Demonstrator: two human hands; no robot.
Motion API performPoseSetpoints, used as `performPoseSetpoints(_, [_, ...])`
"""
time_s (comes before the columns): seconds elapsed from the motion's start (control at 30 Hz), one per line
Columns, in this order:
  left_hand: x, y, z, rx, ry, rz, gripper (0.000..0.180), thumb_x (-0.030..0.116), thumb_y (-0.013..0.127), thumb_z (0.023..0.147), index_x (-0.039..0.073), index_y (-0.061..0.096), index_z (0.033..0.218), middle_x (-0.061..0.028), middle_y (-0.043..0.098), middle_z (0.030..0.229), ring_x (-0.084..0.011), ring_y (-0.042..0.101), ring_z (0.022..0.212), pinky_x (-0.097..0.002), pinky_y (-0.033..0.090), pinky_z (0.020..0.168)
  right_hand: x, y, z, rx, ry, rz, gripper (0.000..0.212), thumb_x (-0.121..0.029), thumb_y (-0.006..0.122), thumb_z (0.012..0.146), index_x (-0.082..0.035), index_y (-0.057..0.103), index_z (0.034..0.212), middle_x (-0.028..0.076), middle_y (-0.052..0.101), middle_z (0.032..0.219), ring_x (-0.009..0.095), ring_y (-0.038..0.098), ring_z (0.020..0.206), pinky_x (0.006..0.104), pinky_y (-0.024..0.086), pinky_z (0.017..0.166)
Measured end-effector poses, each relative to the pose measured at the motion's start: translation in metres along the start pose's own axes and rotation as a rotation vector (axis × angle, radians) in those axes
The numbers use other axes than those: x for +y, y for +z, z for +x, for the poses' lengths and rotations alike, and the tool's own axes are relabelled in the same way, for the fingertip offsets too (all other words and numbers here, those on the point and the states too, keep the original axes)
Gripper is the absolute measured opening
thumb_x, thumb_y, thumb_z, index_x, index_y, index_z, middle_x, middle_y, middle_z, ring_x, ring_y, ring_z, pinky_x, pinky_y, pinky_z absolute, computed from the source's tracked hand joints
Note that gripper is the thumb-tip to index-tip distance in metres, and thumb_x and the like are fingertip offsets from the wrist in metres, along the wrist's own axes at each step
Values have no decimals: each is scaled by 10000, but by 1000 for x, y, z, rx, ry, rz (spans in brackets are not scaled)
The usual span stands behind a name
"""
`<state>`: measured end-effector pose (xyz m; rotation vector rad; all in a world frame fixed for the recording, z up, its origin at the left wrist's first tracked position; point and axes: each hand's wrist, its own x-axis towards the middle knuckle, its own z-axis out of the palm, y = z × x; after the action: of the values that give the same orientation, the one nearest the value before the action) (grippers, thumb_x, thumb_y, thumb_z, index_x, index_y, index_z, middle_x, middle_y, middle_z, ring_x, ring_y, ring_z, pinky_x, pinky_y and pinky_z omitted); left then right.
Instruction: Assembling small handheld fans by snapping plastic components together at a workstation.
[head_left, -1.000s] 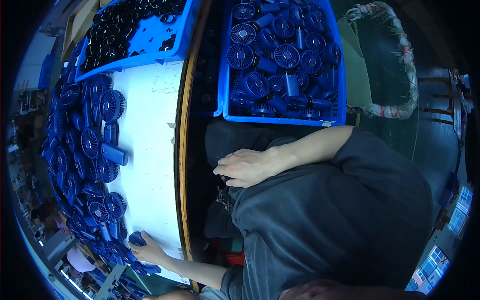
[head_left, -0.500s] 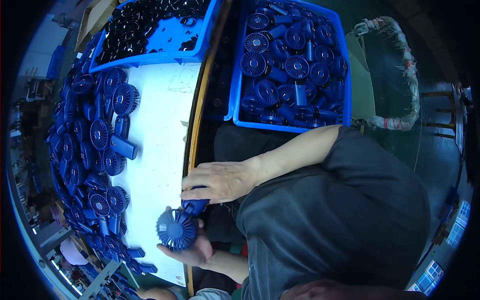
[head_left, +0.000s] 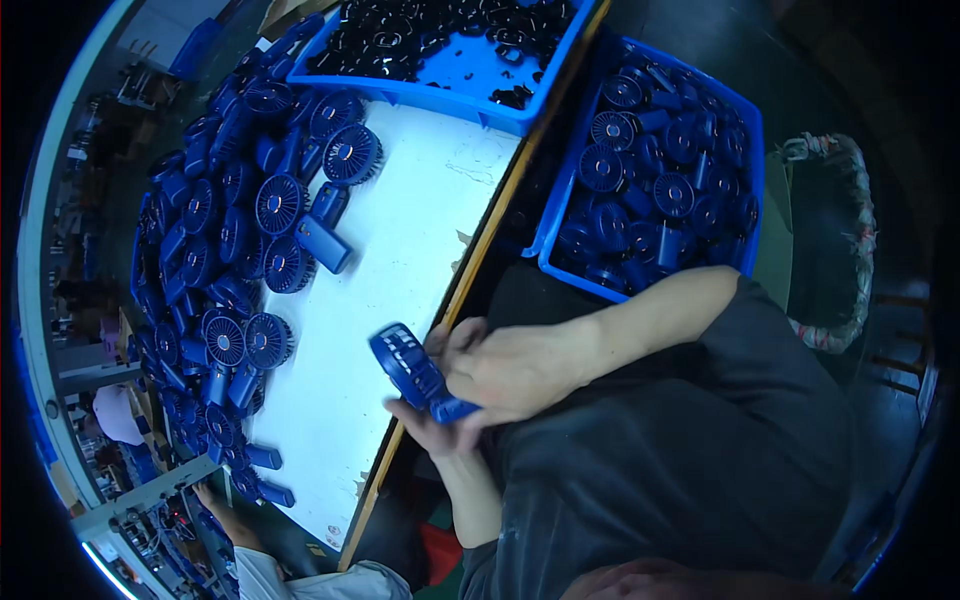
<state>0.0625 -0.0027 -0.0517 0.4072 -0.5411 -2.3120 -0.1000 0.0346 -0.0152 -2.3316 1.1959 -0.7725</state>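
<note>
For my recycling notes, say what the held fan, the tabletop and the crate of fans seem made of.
Held fan: probably hard plastic, satin blue, with thin moulded-looking ribs.
Tabletop: perhaps painted or laminated board, smooth white, chipped along its edge.
Crate: likely moulded plastic, judging by its even blue and smooth rim.

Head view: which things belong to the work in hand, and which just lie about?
Work in hand:
- blue fan held by left hand and right hand
- heaped fans on the table
- probably fans in the blue crate, black parts in the blue tray

Apparently lying about:
- wrapped hoop beyond the crate
- red thing, kind unclear
</note>
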Motion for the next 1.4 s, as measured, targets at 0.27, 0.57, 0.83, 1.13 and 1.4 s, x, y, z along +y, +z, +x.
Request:
performPoseSetpoints(0.27, [10,10,2,-133,131,28,430,-40,682,816,15,578,1229,-160,570,1076,-330,586,1074,-538,583,858,191,-193,48,299,798,-630,250,-148,627,838,-16,681,1043,204,710,990,352,701,960,455,569,820])
performPoseSetpoints(0.57, [31,-2,-1,84,72,333,287,9,693,858,-56,568,1109,-158,638,920,-213,678,789,-315,605,579,312,-189,13,422,628,-722,505,35,496,831,-13,523,1333,282,637,1176,413,630,1101,486,506,940])
performPoseSetpoints(0.83, [23,-4,-4,144,64,355,310,-12,665,879,-30,541,1162,-109,611,931,-203,641,878,-302,604,559,356,-203,-12,137,948,-761,256,-18,499,868,27,595,1101,234,674,986,411,667,928,462,529,817])
performPoseSetpoints(1.13, [33,16,13,307,248,285,393,50,667,905,-41,504,1250,-124,599,1089,-181,630,913,-292,605,583,49,-60,55,173,440,730,465,-45,656,843,-11,564,1297,24,648,925,78,607,783,255,513,708])
performPoseSetpoints(1.4, [49,-4,-8,297,141,246,298,69,689,901,8,558,1161,-77,598,987,-155,626,848,-234,544,493,20,-17,53,159,19,405,394,10,652,847,-48,634,1236,149,619,1011,295,637,923,358,530,795])
